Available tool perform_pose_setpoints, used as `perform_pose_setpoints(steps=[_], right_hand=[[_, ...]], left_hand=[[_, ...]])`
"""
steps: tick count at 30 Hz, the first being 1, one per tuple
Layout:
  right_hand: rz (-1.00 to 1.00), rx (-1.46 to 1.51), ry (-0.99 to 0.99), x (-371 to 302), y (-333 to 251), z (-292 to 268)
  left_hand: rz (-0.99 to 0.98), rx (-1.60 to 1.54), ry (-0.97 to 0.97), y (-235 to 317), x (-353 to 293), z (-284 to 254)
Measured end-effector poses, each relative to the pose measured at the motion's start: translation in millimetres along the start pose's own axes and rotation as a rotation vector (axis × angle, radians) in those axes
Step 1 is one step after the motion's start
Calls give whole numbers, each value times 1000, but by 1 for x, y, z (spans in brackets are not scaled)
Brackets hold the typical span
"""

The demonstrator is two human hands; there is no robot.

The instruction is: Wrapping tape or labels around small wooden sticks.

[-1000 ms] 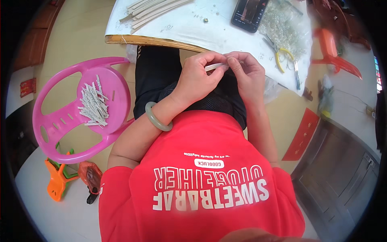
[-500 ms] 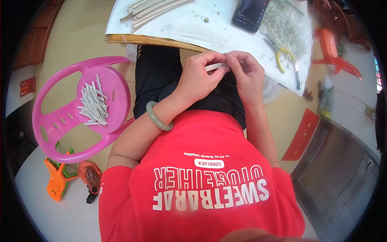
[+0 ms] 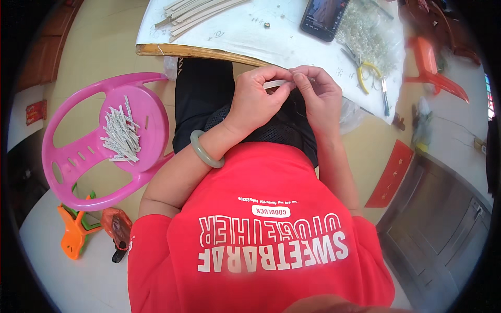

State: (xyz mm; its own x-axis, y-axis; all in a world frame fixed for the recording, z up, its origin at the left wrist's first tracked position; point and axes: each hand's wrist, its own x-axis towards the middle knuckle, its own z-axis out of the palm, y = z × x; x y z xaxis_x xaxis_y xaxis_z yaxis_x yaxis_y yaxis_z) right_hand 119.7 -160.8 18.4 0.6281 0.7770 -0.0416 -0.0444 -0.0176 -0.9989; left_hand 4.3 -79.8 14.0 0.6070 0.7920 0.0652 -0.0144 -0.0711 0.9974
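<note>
My left hand [image 3: 255, 99] is closed round a narrow white strip [image 3: 274, 83], its fingertips pinched together just off the table's front edge. Meeting it fingertip to fingertip, my right hand [image 3: 321, 99] is also pinched shut; what sits between its fingers is too small and hidden to name. A thin thread-like line hangs below the fingertips, against my dark trousers. On the pink plastic chair [image 3: 156, 112] to the left lies a heap of short white strips with dark specks [image 3: 121, 134].
The white-covered table [image 3: 245, 39] holds a bundle of long pale strips [image 3: 201, 15], a phone [image 3: 323, 18], a bag of small clear beads [image 3: 368, 39], yellow-handled pliers [image 3: 369, 70] and slim tweezers-like metal tool [image 3: 385, 98]. An orange plastic stool [image 3: 425, 62] stands right.
The white strip has shifted slightly and lies a little flatter in my left fingers. Both hands stay in nearly the same place. The phone's picture differs.
</note>
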Motion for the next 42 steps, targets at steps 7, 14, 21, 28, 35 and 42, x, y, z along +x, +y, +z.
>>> perform_pose_setpoints(steps=[7,14,21,28,35,42], right_hand=[[14,-24,-10,0,-1,-2],[-90,-258,-55,2,-12,-10],[-407,-755,-135,8,-31,-16],[-467,-910,-178,9,-36,-19],[-364,-796,-166,2,-47,-12],[-488,-786,-131,5,-58,-9]], left_hand=[[16,-9,20,2,1,0],[46,26,21,-1,2,-2],[11,16,0,1,3,-5],[9,21,5,3,4,-5],[87,66,10,0,6,-4],[224,140,-45,1,7,-3]])
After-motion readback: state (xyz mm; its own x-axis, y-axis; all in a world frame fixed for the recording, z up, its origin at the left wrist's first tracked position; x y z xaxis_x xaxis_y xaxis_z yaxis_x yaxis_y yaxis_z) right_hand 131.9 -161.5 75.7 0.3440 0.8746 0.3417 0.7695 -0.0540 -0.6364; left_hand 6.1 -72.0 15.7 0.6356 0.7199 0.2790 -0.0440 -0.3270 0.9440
